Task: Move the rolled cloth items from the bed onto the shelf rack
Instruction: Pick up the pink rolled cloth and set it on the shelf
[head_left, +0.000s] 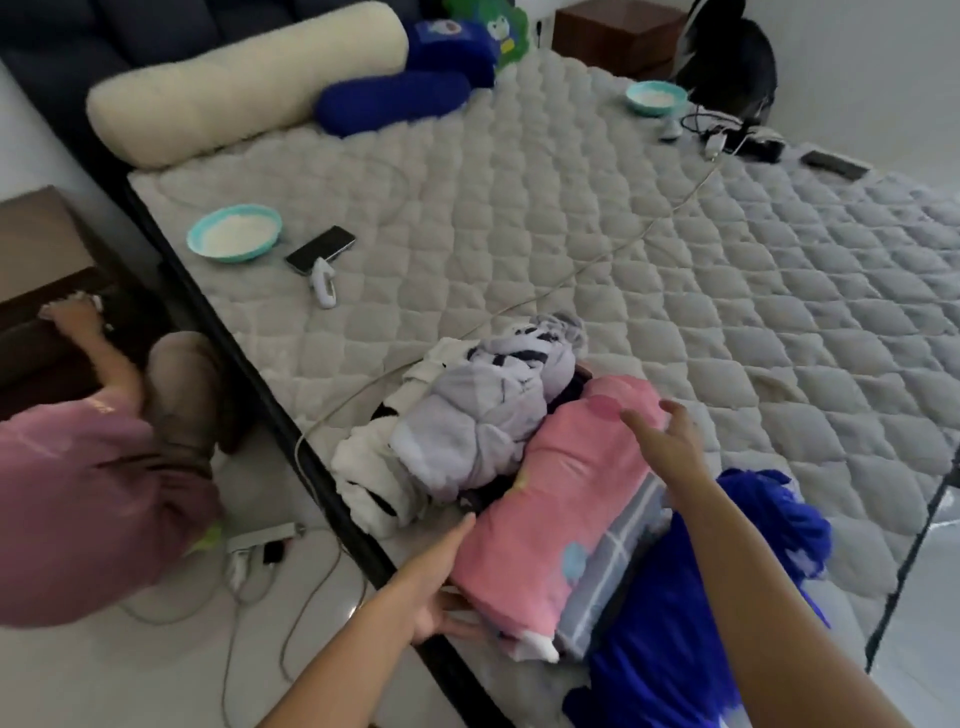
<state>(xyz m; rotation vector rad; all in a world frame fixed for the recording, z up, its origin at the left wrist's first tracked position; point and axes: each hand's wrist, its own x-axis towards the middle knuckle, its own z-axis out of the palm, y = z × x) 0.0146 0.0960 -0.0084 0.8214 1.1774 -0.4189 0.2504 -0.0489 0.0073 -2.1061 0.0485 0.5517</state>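
Two bare forearms end in unadorned hands, left hand (441, 592) and right hand (670, 436), sleeveless

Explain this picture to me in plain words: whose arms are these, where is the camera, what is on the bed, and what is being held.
There is no machine here. A camera worn on a person's head looks down at that person's two bare arms. The left hand cups the near end of a pink rolled cloth; the right hand hovers open over its far end, so nothing is lifted yet. Beside it on the quilted mattress lie a grey-white roll, a grey checked roll and a blue cloth. Farther off are two teal bowls, a phone, a cream bolster and a charging cable. A second person in a pink top crouches on the floor at left.
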